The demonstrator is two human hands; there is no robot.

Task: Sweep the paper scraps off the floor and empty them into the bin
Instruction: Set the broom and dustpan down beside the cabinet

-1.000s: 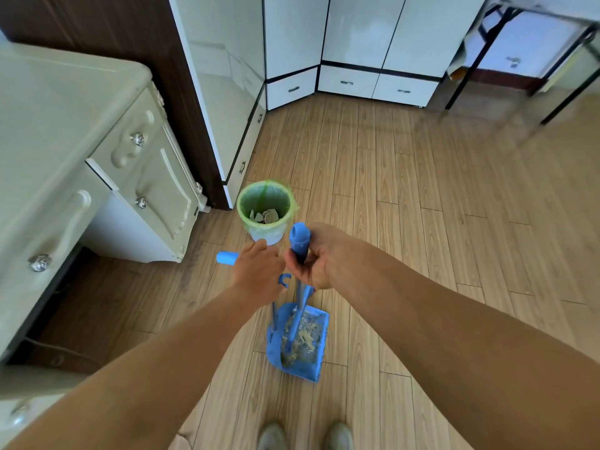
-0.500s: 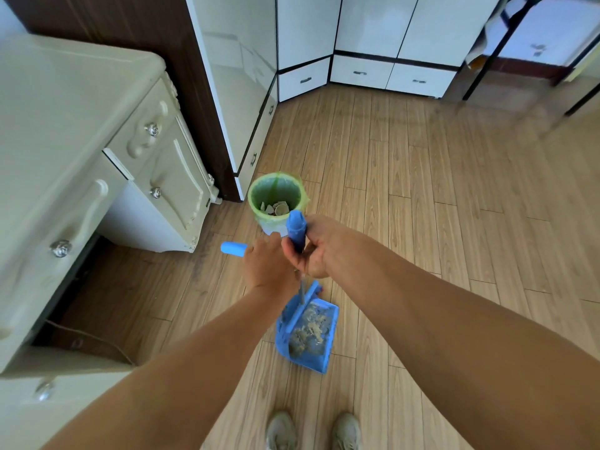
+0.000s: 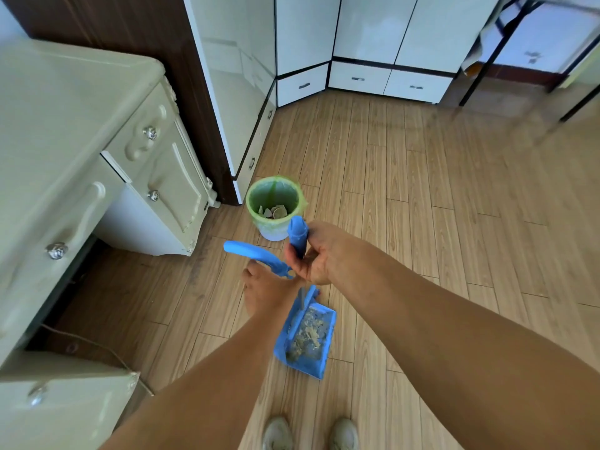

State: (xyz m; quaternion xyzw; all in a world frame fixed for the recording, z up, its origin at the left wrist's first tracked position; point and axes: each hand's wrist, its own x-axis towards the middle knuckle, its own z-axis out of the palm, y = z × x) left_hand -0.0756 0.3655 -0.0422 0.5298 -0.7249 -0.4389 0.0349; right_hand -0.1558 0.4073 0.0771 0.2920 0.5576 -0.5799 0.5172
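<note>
Our right hand point(image 3: 319, 254) curls around the blue broom handle point(image 3: 298, 236). Our left hand point(image 3: 264, 287) holds the dustpan handle point(image 3: 256, 256) from below; we cannot see its fingers well. Below both hands, the blue dustpan point(image 3: 319, 358) is full of paper scraps point(image 3: 308, 334). The green-lined bin point(image 3: 274, 207) stands just past our hands. We see no writing.

A room in a home, likely a bedroom: wood-plank floor point(image 3: 422, 222), a cream dresser point(image 3: 81, 151) with carved fronts and silver knobs, glossy white wardrobe doors point(image 3: 367, 27) with low drawers point(image 3: 357, 77) across the corner, and a small liner-fitted bin point(image 3: 274, 206) standing on the floor.
</note>
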